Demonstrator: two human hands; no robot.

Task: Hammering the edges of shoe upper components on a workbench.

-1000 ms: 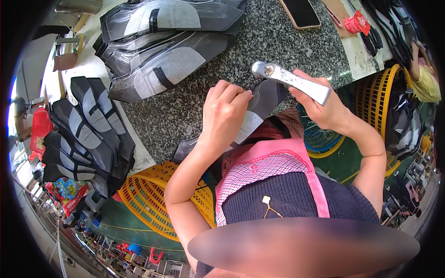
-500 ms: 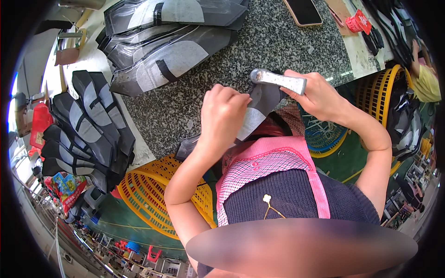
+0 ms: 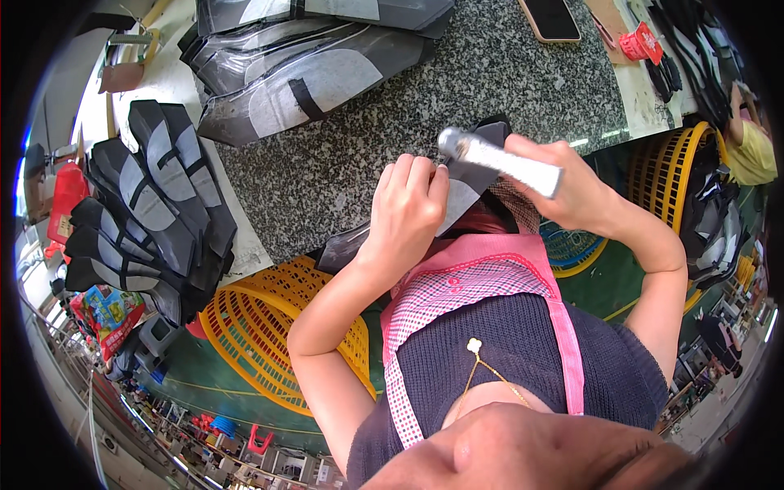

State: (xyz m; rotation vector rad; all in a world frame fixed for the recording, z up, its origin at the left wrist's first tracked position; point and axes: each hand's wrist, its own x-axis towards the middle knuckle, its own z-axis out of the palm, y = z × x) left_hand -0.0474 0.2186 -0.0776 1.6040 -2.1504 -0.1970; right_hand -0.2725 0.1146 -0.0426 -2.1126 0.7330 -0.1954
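Note:
A dark grey sheet piece with a light grey panel [image 3: 464, 194] lies along the near edge of the speckled stone tabletop [image 3: 523, 90]. My left hand [image 3: 410, 204] is closed on its upper edge, fingers curled and pinching; the fingertips are partly hidden. My right hand [image 3: 576, 186] grips a silver metal hammer [image 3: 508, 162], its handle mostly hidden by the fingers. The rounded end of the hammer is over the piece, close to my left fingertips. The hammer is slightly blurred, and I cannot tell whether it touches the piece.
Similar grey pieces lie in a stack [image 3: 327, 77] at the far left and in another pile [image 3: 163, 196] beside the table. A phone [image 3: 550, 18] and a red item [image 3: 641, 42] are at the far right. Yellow baskets [image 3: 273, 335] stand below; another person [image 3: 751, 147] is at right.
The hammer has tilted, its near end lower and farther right. My left hand has shifted slightly right along the piece. The whole view has shifted a little.

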